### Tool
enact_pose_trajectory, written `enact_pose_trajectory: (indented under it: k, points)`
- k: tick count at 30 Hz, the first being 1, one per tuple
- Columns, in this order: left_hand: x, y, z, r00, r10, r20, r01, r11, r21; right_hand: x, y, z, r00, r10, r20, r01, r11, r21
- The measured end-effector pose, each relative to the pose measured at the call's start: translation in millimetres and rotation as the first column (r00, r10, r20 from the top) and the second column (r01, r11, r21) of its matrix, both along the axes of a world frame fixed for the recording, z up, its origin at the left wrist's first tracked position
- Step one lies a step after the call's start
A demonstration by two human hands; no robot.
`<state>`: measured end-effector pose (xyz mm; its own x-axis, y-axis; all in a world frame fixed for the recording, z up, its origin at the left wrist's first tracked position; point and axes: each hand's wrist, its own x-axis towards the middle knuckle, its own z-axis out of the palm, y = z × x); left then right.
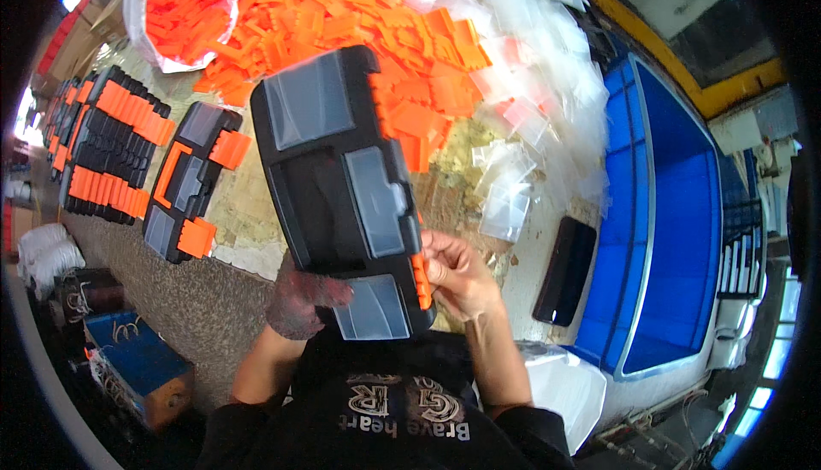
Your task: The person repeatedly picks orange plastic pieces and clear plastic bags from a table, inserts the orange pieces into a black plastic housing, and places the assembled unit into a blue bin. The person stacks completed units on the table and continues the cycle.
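Observation:
A black plastic toolbox lid [308,213] with clear compartment covers is held up, tilted, before my chest. My left hand [298,303], in a dark reddish glove, grips its near left end, thumb over the near clear cover [372,306]. My bare right hand [458,274] pinches an orange plastic latch [421,281] against the lid's right edge. Whether the latch is seated there I cannot tell. No latch shows at the lid's far end. To the left lies another black lid [183,181] with an orange handle and two orange latches.
Orange latches [308,14] cover the back of the table, some in a white sack [135,14]. Clear plastic covers [539,79] are heaped at back right. A phone [564,271] lies beside a blue crate [625,213]. Stacked lids [115,143] stand left.

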<state>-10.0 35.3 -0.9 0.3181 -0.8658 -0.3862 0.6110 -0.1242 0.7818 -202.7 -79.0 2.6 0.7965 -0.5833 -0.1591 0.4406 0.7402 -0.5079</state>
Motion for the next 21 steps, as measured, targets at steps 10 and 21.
enact_pose_trajectory:
  k: [10, 21]
  points:
    - [-36, -4, -21, 0.717, -0.331, -0.614, 0.116, 0.925, -0.363, -13, -25, 25, 0.972, -0.077, -0.224, 0.018, 0.967, -0.256]
    - [107, 29, -43, 0.835, -0.004, 0.551, 0.059, 0.995, -0.083, 210, -167, 105, 0.661, -0.185, -0.728, -0.743, -0.299, -0.599]
